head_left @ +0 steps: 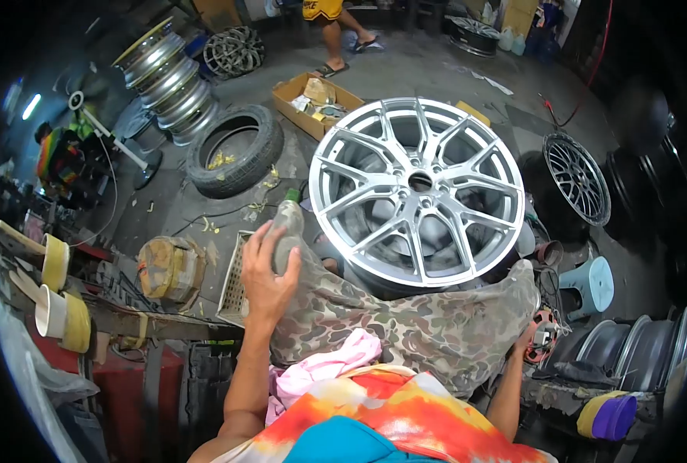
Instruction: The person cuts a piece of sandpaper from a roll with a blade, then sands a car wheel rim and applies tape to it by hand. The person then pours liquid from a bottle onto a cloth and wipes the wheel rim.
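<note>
My left hand (pixel 270 270) is raised over my left knee with its fingers spread and nothing in it. My right hand (pixel 523 339) is down beside my right thigh, partly hidden by the trouser leg. It appears closed on a red-and-black tool (pixel 544 337) whose kind I cannot make out. In front of my knees, a silver multi-spoke wheel rim (pixel 419 202) lies face up, raised above the floor on a support mostly hidden beneath it. A pink cloth (pixel 332 366) lies on my lap over the camouflage trousers (pixel 405 320).
Around me are a tyre (pixel 235 150), a cardboard box (pixel 295 100), stacked rims (pixel 170 85), a black mesh rim (pixel 576 179) and a light-blue stool (pixel 590 284). Tape rolls (pixel 56 262) hang at left; a purple cup (pixel 615 417) is at right. A person (pixel 332 42) walks behind.
</note>
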`<state>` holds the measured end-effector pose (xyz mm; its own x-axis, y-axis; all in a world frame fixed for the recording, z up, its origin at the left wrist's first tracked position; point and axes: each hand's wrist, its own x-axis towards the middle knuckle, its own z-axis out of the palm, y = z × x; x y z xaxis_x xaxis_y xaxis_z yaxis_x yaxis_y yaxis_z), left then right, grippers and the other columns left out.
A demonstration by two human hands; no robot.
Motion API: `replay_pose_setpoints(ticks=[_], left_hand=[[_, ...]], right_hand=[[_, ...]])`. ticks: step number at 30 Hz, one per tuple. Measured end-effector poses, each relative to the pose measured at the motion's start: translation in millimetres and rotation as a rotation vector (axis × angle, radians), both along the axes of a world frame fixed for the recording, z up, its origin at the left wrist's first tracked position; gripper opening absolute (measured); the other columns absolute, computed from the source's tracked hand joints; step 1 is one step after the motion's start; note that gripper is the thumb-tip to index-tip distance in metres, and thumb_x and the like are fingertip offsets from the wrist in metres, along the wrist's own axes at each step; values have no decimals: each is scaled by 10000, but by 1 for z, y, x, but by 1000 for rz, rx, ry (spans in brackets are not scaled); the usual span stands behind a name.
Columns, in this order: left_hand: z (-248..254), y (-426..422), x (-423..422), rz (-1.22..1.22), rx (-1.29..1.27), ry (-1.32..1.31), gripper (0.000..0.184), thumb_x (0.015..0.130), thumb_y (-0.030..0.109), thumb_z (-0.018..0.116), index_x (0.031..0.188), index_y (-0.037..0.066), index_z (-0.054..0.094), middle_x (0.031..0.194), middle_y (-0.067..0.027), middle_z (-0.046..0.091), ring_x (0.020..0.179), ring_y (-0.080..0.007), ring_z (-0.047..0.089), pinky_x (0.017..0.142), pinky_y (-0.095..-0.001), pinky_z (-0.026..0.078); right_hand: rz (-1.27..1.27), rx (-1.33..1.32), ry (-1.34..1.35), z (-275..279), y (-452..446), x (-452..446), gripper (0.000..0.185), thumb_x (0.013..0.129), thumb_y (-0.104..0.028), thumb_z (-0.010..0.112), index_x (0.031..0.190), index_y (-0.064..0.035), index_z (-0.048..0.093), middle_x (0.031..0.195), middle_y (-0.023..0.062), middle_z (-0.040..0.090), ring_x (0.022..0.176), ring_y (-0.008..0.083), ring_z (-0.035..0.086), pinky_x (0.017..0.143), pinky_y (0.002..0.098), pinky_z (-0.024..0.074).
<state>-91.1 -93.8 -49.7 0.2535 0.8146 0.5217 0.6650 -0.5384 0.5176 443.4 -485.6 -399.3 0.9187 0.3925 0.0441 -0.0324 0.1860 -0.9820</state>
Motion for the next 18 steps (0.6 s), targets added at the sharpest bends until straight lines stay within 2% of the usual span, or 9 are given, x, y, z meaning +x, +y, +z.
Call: replay_pose_setpoints(ticks=[1, 2, 3, 5, 7, 10, 13, 16, 18], left_hand=[[2, 3, 2, -31, -8, 27, 371, 878, 160, 737, 1232, 56, 703, 1312, -162, 655, 1257, -369, 583, 1078, -464, 450], [4, 5, 6, -64, -20, 52, 343, 877, 160, 725, 1205, 62, 719, 1293, -150, 666, 1248, -361, 583, 1068, -467, 453], [14, 5, 13, -91, 9, 94, 276, 881, 63, 688, 1151, 40, 735, 1280, -151, 686, 1189, -361, 634, 1048, -448, 477], [24, 15, 25, -178, -10, 79, 262, 890, 50, 679, 1146, 43, 737, 1274, -155, 689, 1176, -358, 644, 1035, -446, 489], [35, 22, 48, -373, -43, 5, 242, 900, 29, 673, 1133, 45, 738, 1265, -159, 693, 1151, -359, 662, 1007, -445, 513], [55, 21, 107, -653, 17, -57, 209, 893, 36, 710, 1100, 51, 728, 1270, -155, 688, 1155, -356, 664, 986, -447, 532], [75, 9, 168, -930, 186, -106, 184, 880, 98, 749, 1053, 57, 701, 1220, -136, 682, 1100, -335, 666, 940, -439, 535], [77, 9, 218, -1043, 249, -116, 194, 871, 139, 757, 1029, 52, 685, 1143, -130, 673, 1029, -327, 661, 898, -441, 530], [72, 20, 238, -1094, 289, -107, 203, 867, 157, 757, 1020, 47, 679, 1103, -129, 668, 993, -325, 656, 879, -444, 525]], right_hand=[[-300, -551, -348, 14, 18, 11, 540, 1105, -421, 509, 942, 68, 673, 876, 125, 697, 805, 234, 609, 807, 408, 505], [-354, -692, -361, 97, 38, -6, 578, 1084, -506, 536, 859, 14, 646, 768, 63, 622, 694, 205, 535, 671, 390, 446], [-278, -559, -189, 158, 57, -22, 543, 1079, -503, 551, 802, -39, 610, 703, -8, 514, 614, 128, 433, 575, 322, 343], [-289, -327, -168, 218, 88, -10, 522, 1068, -505, 573, 778, -73, 601, 693, -45, 456, 589, 69, 365, 553, 271, 279], [-267, -124, -320, 293, 134, -23, 486, 1058, -498, 593, 773, -103, 608, 699, -62, 438, 593, 34, 327, 553, 243, 260], [-122, -81, -614, 360, 190, -31, 394, 1087, -368, 587, 811, -92, 634, 755, -52, 498, 659, 26, 393, 587, 238, 303], [-30, -12, -776, 394, 249, -50, 260, 1074, -216, 630, 1156, -5, 758, 896, -11, 649, 825, 49, 572, 750, 208, 447], [66, -199, -945, 443, 288, -103, 327, 1050, -193, 660, 800, -2, 576, 726, -38, 476, 658, 56, 378, 595, 257, 319], [66, -200, -988, 440, 303, -116, 344, 1046, -190, 664, 779, -4, 551, 707, -35, 441, 641, 63, 346, 577, 272, 287]])
